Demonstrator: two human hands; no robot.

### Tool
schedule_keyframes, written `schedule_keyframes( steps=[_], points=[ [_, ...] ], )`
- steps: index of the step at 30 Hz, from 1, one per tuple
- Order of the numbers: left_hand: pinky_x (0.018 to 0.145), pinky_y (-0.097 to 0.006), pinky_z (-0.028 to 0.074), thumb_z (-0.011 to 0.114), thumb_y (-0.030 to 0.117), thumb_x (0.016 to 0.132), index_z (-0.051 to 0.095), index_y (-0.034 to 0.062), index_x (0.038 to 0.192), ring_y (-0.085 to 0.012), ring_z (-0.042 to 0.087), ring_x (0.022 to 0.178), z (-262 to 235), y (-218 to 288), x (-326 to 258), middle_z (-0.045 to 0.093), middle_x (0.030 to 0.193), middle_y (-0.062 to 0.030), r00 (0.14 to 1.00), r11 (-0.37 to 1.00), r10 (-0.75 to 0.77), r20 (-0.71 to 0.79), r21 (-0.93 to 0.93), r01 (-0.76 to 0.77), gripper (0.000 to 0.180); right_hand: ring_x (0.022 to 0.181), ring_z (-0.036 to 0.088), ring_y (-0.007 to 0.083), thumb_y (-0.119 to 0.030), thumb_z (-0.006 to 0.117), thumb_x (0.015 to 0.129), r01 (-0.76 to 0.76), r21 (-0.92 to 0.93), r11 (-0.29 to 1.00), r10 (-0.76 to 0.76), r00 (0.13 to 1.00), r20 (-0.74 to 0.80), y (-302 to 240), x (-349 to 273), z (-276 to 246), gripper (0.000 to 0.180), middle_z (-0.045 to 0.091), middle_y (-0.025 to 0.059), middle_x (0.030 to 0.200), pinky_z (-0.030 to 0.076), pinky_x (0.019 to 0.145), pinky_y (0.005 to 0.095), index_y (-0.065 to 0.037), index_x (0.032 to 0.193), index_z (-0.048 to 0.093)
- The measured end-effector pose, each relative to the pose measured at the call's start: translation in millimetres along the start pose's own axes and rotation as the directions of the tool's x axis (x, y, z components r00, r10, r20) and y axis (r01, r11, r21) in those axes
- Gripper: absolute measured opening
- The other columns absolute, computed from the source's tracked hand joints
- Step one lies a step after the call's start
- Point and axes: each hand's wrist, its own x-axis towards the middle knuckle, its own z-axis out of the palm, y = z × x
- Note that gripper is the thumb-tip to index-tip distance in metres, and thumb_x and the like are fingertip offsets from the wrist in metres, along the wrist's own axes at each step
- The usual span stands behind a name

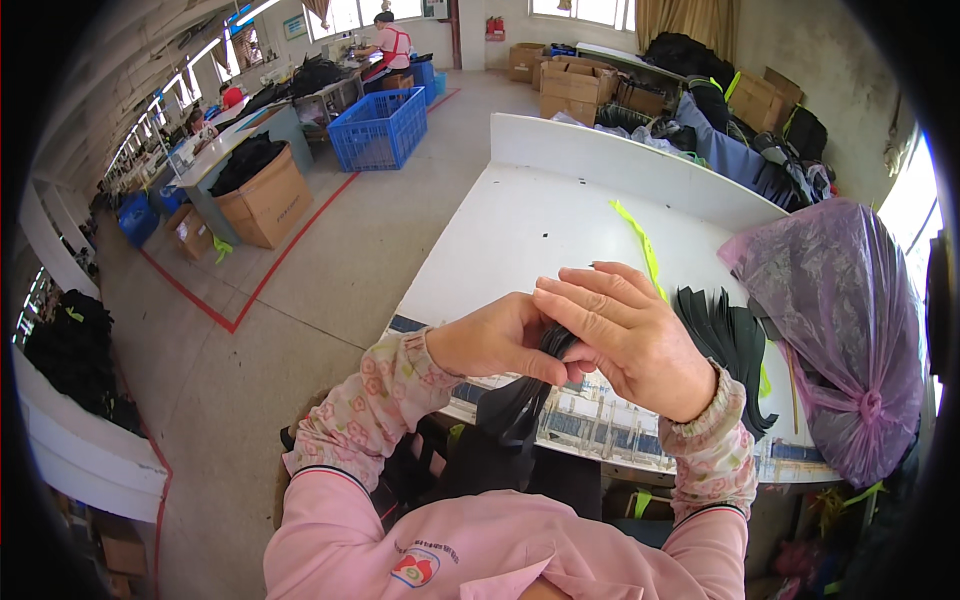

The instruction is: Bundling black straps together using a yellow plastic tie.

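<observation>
Beyond the left edge of the white table (pixel 520 220) stands a blue crate (pixel 380 130), then, at the near edge, the left hand (pixel 492 338) clasps a bundle of black strips (pixel 518 405), the cupped right hand (pixel 632 338) hiding its top, before a yellow ribbon (pixel 641 243), a fanned black pile (pixel 740 350) and a purple bag (pixel 840 300) crowding the right edge.

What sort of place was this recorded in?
Likely a textile or sewing workshop: a cardboard box heaped with dark material, a co-worker in the background, and dark strips lying on the white table.
</observation>
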Motion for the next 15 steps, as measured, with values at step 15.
schedule_keyframes(
  steps=[15],
  points=[
    [0.072,-0.023,0.046,0.060,0.022,0.096,0.054,0.0029,0.114,-0.0096,0.054,0.080,23,-10,5,0.056,0.094,-0.0021,0.934,0.911,0.246,-0.259,0.391,-0.131,0.027,0.104,0.061,0.0273,-0.011,0.069,0.080,0.022,-0.005,1.000,-0.022,0.996,-0.091,18,0,20,0.042,0.061,0.0087,0.120,0.043,0.097,0.0457,-0.007,0.120,0.056]
  ],
)
